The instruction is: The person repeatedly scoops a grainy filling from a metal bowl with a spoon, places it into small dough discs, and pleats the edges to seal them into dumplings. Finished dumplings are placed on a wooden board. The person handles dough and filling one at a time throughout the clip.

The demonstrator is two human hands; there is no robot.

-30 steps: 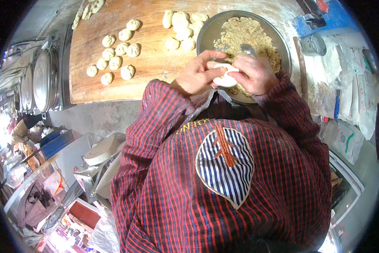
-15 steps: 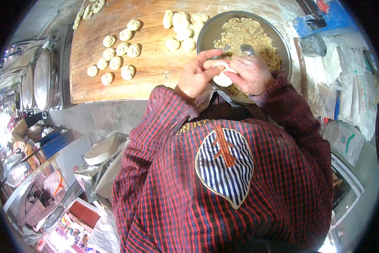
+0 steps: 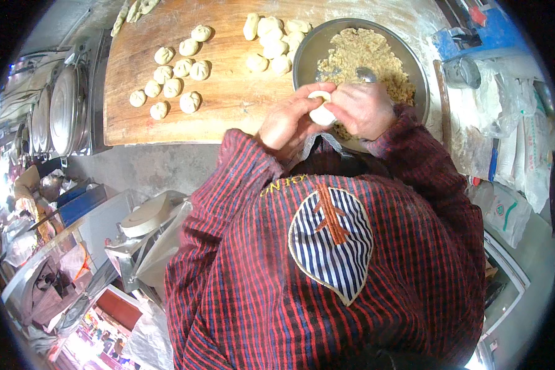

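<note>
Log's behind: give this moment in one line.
left hand: holding dough; right hand: holding dough; metal bowl: partly hidden; pleated buns: on board

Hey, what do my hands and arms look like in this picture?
Your left hand and right hand are bare, without gloves. The left sleeve and right sleeve are long and loose, in dark fabric with red and blue stripes forming small checks. I see no lettering on either sleeve.

Kitchen: pleated buns (image 3: 182, 67), filling (image 3: 365, 49)
</note>
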